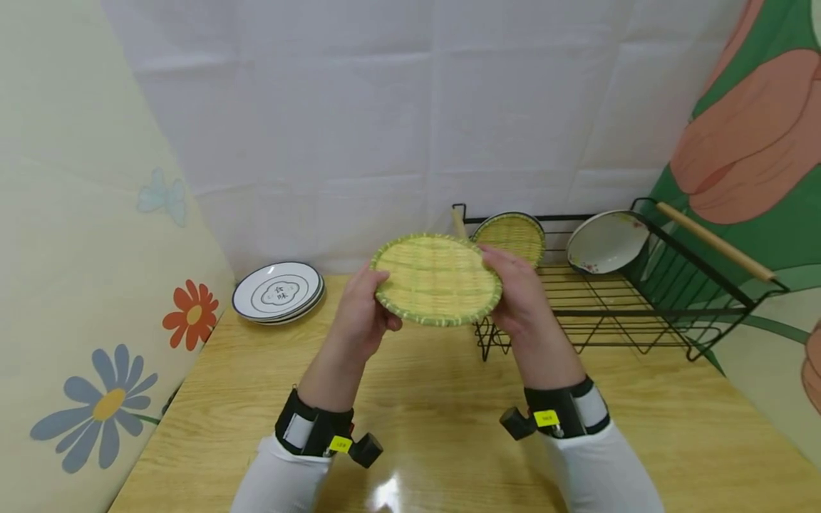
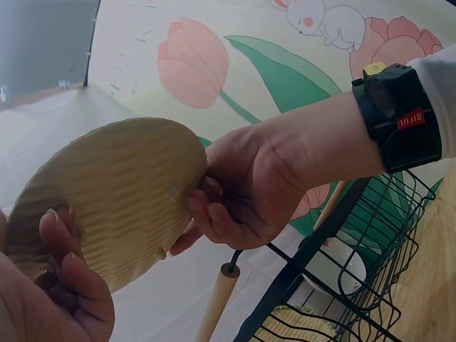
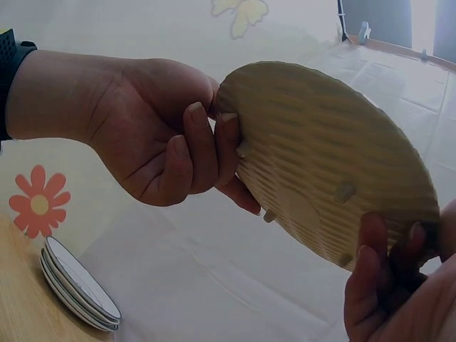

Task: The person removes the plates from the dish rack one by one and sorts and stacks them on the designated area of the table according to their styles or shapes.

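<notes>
Both hands hold a round woven tray, yellow with a green-bound rim, up in front of the body above the table. My left hand grips its left edge, thumb on the upper face and fingers curled beneath. At the opposite edge my right hand pinches the rim in the same way. The left wrist view shows the ribbed, tan underside of the tray, tilted. Small stubby feet stick out from that underside in the right wrist view, with fingertips of the right hand against it.
A black wire dish rack with wooden handles stands at the right. In it lean another woven tray, a dark-rimmed piece behind it, and a white flowered bowl. Several white plates are stacked at the left on the wooden table.
</notes>
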Motion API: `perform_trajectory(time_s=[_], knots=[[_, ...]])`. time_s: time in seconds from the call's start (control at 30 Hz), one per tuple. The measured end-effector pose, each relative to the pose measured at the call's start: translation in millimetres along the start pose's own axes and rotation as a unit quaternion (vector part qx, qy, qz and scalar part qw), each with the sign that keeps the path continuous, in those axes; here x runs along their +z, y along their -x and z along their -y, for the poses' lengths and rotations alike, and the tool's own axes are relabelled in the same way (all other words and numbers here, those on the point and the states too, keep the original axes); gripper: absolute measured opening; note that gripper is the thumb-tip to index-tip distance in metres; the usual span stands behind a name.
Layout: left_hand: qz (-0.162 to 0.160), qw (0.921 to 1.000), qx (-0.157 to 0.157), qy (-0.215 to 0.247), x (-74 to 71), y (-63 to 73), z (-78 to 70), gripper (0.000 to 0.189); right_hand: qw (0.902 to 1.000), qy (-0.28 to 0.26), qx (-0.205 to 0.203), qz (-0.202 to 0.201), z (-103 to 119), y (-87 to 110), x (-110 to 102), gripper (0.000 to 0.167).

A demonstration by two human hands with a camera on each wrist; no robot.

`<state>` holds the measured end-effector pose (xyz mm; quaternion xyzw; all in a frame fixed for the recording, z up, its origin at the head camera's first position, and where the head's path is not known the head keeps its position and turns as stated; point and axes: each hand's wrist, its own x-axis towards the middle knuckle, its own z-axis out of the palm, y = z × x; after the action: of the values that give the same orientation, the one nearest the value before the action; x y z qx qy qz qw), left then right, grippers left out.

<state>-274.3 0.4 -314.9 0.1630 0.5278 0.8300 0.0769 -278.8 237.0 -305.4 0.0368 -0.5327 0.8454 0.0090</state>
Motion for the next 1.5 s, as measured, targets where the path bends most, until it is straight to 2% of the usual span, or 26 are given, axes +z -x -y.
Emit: perform_trajectory(time_s=[0.23, 0.5, 0.8, 0.97, 1.1, 1.27, 1.37, 1.5], knots=[[-0.042, 0.9991, 0.003, -0.005, -4.7, -0.9, 1.8, 0.044, 0.9971, 0.071, 0.024, 0.013, -5.0, 1.9, 4.4, 0.050], [-0.066, 0.9977, 0.012, 0.009, -6.3, -4.9, 1.0, 0.045, 0.9952, 0.097, -0.004, 0.009, -7.8, 1.7, 11.1, 0.049], [-0.070, 0.9970, 0.026, 0.017, -7.6, -7.6, -2.7, 0.042, 0.9982, 0.058, -0.018, 0.000, -5.1, 0.1, 20.4, 0.048], [-0.076, 0.9962, 0.040, 0.017, -11.3, -13.6, -7.6, 0.039, 0.9990, 0.032, -0.030, -0.007, -3.9, -5.9, 29.6, 0.049], [-0.103, 0.9936, 0.046, 0.004, -15.8, -22.2, -14.9, 0.039, 0.9986, 0.021, -0.036, -0.031, -2.9, -17.9, 41.2, 0.050], [-0.134, 0.9892, 0.050, -0.030, -26.5, -38.2, -24.0, 0.039, 0.9942, 0.009, -0.037, -0.101, -10.4, -41.6, 56.2, 0.046], [-0.158, 0.9853, 0.051, -0.041, -38.1, -50.2, -26.6, 0.038, 0.9882, 0.010, -0.048, -0.145, -20.8, -59.9, 64.6, 0.043], [-0.188, 0.9785, 0.049, -0.068, -58.4, -65.1, -24.9, 0.039, 0.9822, 0.042, -0.046, -0.177, -38.8, -81.5, 73.0, 0.039]])
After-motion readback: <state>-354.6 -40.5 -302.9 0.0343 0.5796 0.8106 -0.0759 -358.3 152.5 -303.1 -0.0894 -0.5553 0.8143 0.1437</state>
